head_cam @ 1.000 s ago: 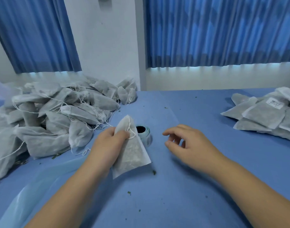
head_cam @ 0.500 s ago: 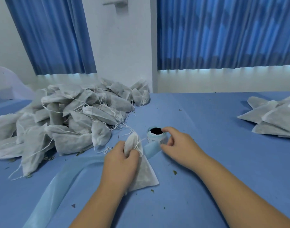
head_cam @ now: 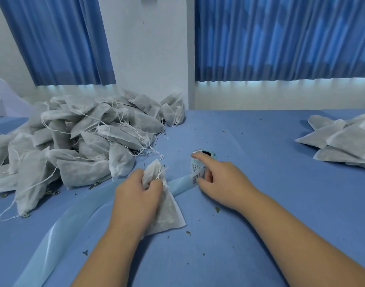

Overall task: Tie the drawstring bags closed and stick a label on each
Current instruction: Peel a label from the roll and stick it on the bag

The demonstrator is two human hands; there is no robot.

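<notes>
My left hand (head_cam: 136, 195) grips the gathered neck of a white drawstring bag (head_cam: 167, 212), whose flat lower part lies on the blue table. Its string loops over the top of the neck. Just right of it stands a small roll of labels (head_cam: 198, 166) with a dark core. My right hand (head_cam: 221, 183) is on the roll: the forefinger rests on its top edge and the thumb pinches a printed label at its lower side. A pale blue backing strip (head_cam: 74, 220) trails from the roll to the lower left.
A large heap of white drawstring bags (head_cam: 80, 146) with loose strings fills the left of the table (head_cam: 260, 235). A smaller stack of flat labelled bags (head_cam: 341, 141) lies at the right edge. Green crumbs dot the cloth. Blue curtains hang behind.
My right hand moved left onto the label roll and now pinches a label. My left hand kept its grip on the bag's neck. The camera view has shifted left.
</notes>
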